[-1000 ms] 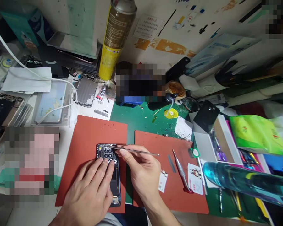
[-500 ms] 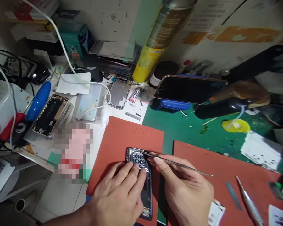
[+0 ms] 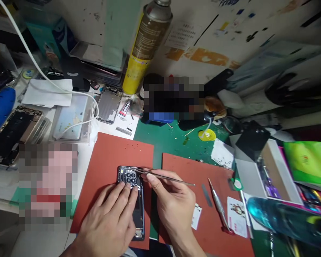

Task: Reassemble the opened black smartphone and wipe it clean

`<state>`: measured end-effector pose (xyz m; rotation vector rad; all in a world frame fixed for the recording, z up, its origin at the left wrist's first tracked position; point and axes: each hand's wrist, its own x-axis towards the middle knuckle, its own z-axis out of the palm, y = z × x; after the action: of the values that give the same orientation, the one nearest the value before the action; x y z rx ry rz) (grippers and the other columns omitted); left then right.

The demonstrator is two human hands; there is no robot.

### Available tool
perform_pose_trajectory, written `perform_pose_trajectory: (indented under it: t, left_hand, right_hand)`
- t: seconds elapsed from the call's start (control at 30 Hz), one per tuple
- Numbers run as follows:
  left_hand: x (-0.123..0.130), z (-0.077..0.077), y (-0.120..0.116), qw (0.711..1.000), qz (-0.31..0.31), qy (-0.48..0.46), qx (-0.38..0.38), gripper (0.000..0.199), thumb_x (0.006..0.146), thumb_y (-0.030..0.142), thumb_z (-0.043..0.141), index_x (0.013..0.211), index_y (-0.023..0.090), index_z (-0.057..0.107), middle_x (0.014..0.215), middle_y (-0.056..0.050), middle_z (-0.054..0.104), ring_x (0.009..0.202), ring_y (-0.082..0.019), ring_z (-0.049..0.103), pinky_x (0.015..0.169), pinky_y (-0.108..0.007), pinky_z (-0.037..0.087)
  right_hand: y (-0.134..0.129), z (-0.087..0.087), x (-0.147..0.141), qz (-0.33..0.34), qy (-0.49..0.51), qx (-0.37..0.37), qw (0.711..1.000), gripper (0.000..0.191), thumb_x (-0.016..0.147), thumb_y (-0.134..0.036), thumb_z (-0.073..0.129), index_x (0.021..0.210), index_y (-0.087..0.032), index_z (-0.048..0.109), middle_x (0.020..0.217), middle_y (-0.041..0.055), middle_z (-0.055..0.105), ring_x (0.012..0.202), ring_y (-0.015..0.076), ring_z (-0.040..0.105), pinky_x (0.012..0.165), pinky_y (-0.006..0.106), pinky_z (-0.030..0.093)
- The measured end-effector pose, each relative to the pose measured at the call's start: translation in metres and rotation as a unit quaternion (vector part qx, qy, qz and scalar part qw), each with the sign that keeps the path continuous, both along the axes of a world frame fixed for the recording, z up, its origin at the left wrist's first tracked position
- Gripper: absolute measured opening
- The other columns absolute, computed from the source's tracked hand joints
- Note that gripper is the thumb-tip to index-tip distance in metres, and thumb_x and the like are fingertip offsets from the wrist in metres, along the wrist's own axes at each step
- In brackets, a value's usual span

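An opened phone [image 3: 138, 210], its back cover off, lies on the left red-brown mat [image 3: 117, 146]. My left hand [image 3: 109, 210] rests across its lower and middle part, fingertips pressed just below the round camera cluster [image 3: 131, 176], holding it down. Part of the phone's body is hidden under that hand. In my right hand [image 3: 171, 200] is a pair of thin metal tweezers [image 3: 171, 177], pinched between thumb and fingers. Their tip reaches the phone's top edge, right of the cameras; whether it grips any part there is too small to tell.
On the right mat [image 3: 187, 164] lie a screwdriver [image 3: 218, 203], a flat grey blade [image 3: 207, 195] and a white card [image 3: 237, 216]. Phone parts and a glue tube [image 3: 124, 108] sit behind. A yellow spray can [image 3: 147, 46] stands against the wall.
The view has swung to the right, so the bench items sit further left and more of the right side shows. Both hands stay at the phone, the tweezers' tip still near its top edge.
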<state>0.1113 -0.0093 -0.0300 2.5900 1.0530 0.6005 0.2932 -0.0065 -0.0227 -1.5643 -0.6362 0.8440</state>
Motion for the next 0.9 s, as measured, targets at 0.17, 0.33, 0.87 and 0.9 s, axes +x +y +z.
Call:
perform_pose_trajectory:
  t: [0.17,0.33,0.87,0.9]
  left_hand:
    - [0.000,0.001,-0.001,1.000,0.002,-0.006,-0.002,0.049,0.101,0.022,0.060,0.150,0.014,0.063,0.145,-0.007,0.072,0.137,-0.025,0.058,0.124,-0.041,0.031]
    - [0.001,0.001,0.000,1.000,0.001,-0.012,-0.003,0.048,0.101,0.021,0.060,0.148,0.013,0.064,0.144,-0.008,0.073,0.135,-0.026,0.059,0.124,-0.041,0.031]
    - [0.001,-0.004,0.002,0.999,0.012,-0.048,-0.005,0.047,0.102,0.022,0.057,0.148,0.014,0.065,0.143,-0.007,0.073,0.136,-0.024,0.059,0.127,-0.038,0.028]
    - [0.001,-0.004,0.002,0.999,0.010,-0.048,-0.004,0.047,0.102,0.022,0.057,0.148,0.014,0.065,0.143,-0.007,0.073,0.136,-0.024,0.058,0.127,-0.038,0.027]
  right_hand:
    - [0.002,0.004,-0.003,0.010,0.004,0.001,1.000,0.009,0.085,-0.031,0.090,0.089,-0.025,0.085,0.089,0.0048,0.086,0.081,0.0210,0.084,0.078,0.028,0.070]
    - [0.003,0.004,-0.004,0.018,-0.003,-0.003,1.000,0.009,0.085,-0.032,0.090,0.088,-0.024,0.086,0.088,0.0050,0.086,0.080,0.0208,0.084,0.077,0.027,0.069]
    - [0.042,0.018,0.044,0.053,-0.280,0.092,0.954,0.008,0.093,-0.020,0.081,0.096,-0.027,0.085,0.093,0.0008,0.086,0.084,0.0194,0.083,0.076,0.029,0.067]
    - [0.047,0.017,0.045,0.074,-0.299,0.105,0.946,0.010,0.093,-0.018,0.079,0.097,-0.027,0.084,0.093,0.0005,0.086,0.085,0.0193,0.083,0.077,0.029,0.067]
